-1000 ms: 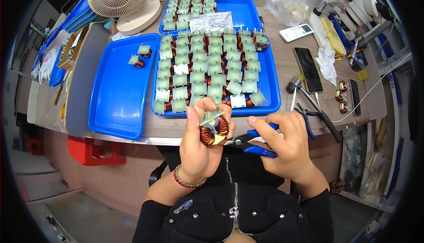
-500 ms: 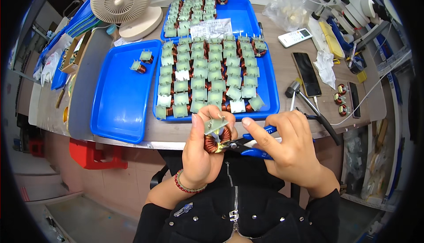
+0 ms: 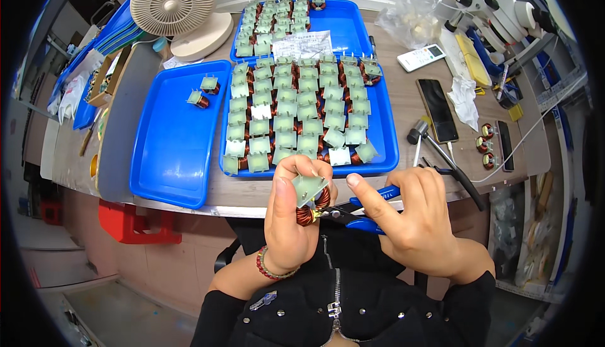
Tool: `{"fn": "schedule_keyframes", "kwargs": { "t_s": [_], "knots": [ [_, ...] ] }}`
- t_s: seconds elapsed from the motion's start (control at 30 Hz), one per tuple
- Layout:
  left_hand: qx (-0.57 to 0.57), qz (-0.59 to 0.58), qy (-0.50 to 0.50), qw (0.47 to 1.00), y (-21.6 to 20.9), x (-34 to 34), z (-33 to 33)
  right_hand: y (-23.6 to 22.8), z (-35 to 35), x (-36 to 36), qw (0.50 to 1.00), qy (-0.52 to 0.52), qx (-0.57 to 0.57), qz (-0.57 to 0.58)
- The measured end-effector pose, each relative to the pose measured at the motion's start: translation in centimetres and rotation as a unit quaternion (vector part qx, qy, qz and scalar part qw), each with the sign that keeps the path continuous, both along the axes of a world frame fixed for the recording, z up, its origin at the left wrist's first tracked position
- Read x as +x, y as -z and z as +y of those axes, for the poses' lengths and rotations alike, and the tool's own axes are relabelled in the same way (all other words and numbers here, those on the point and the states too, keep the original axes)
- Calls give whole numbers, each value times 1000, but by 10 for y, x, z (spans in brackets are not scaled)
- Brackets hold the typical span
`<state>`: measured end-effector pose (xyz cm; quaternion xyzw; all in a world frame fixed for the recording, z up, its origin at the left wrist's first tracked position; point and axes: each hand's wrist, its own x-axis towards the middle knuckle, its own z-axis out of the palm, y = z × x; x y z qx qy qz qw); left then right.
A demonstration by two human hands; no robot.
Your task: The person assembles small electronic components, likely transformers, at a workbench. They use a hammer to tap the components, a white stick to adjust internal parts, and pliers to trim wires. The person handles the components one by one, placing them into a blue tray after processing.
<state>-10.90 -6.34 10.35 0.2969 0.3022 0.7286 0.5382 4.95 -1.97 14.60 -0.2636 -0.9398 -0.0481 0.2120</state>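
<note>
Over the table's front edge, my left hand [image 3: 287, 228] grips a toroidal coil [image 3: 305, 216] with copper windings. Its pale green base plate [image 3: 309, 187] faces up, and pins stick out of it. My right hand [image 3: 413, 227] is closed round blue-handled cutting pliers [image 3: 364, 225], index finger stretched along them. The dark jaws reach the coil's lower right side, near a yellowish part; whether they are closed on anything is too small to tell. Just beyond my hands stands a blue tray [image 3: 392, 148] packed with rows of similar coils.
A blue tray [image 3: 167, 139] at left holds two coils [image 3: 201, 95]. Another blue tray [image 3: 350, 28] with coils and a paper lies behind. Around them are a fan [image 3: 173, 3], a remote control [image 3: 421, 57], a phone [image 3: 437, 110], a hammer [image 3: 450, 161] and several loose coils [image 3: 487, 145].
My left hand has turned and tilted the coil, so more of its base plate faces up. The pliers' jaws and my right hand have shifted slightly with it.
</note>
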Motion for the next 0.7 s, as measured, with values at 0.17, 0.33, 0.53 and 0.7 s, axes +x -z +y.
{"fn": "schedule_keyframes", "kwargs": {
  "t_s": [0.17, 0.33, 0.53, 0.7],
  "knots": [
    [24, -39, 7, 999, 7, -1, 1, 8, 0, -1, 1000, -12, 26, -8],
    [-26, -95, 30, 995, 10, -4, 2, 15, 13, 0, 997, -59, 52, -7],
    [-70, -128, 79, 986, 10, -6, 6, 19, 22, 5, 997, -65, 34, -3],
    [-76, -168, 80, 980, 8, 1, 5, 16, 19, 5, 977, -44, -195, 69]
  ]
}}
